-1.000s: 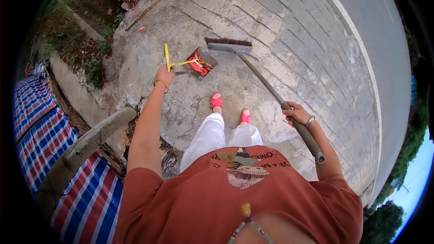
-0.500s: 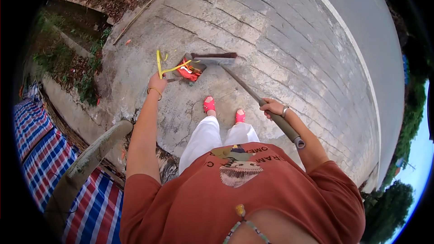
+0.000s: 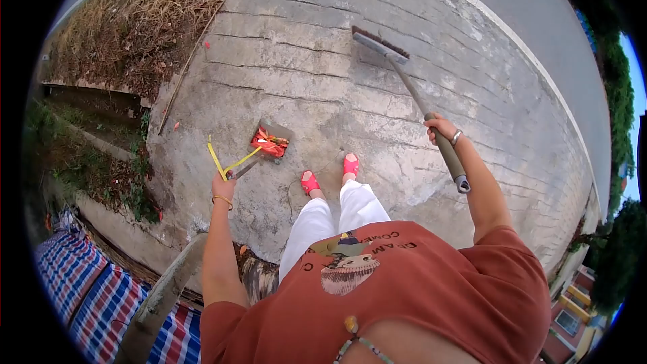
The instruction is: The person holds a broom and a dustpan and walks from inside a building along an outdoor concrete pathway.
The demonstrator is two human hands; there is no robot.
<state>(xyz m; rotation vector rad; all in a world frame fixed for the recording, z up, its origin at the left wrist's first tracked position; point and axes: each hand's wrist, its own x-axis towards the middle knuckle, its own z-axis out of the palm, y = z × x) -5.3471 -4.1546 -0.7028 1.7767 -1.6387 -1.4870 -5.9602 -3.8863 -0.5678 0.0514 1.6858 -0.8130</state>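
My left hand is closed round the handle of a dustpan, along with a yellow strap. Red and orange scraps lie in the pan, which is low over or on the concrete; I cannot tell which. My right hand grips the thick olive-green handle of a broom. Its wide dark-bristled head is farther forward and to the right, apart from the dustpan.
A long thin stick lies along the left edge of the concrete, beside dry grass. Small red bits are on the ground near it. A pale post and striped sheeting stand at lower left. A road runs beyond.
The broom head has moved away from the dustpan, forward and to the right, with my right hand. The view has turned, and one foot has stepped ahead of the other.
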